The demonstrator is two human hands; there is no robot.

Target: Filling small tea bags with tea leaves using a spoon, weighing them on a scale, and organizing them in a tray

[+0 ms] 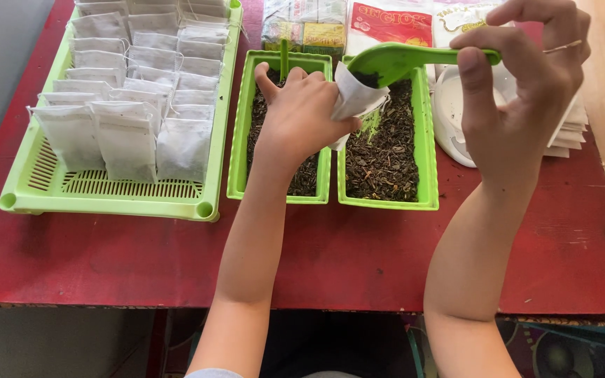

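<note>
While filled bags (127, 133) wait in the basket (36, 189) at left, the left hand (299, 115) pinches a paper bag (355, 94) open mid-frame (over the tea trays (425, 140)); the right hand (526, 91), fingers clamped on the green scoop (400, 59), tips tea in. Filling seems underway; steady tilting comes next.

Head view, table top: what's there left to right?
Slotted green tray of filled white bags → left green tub of dried leaves → right green tub → white round dish → stack of white sheets.
</note>
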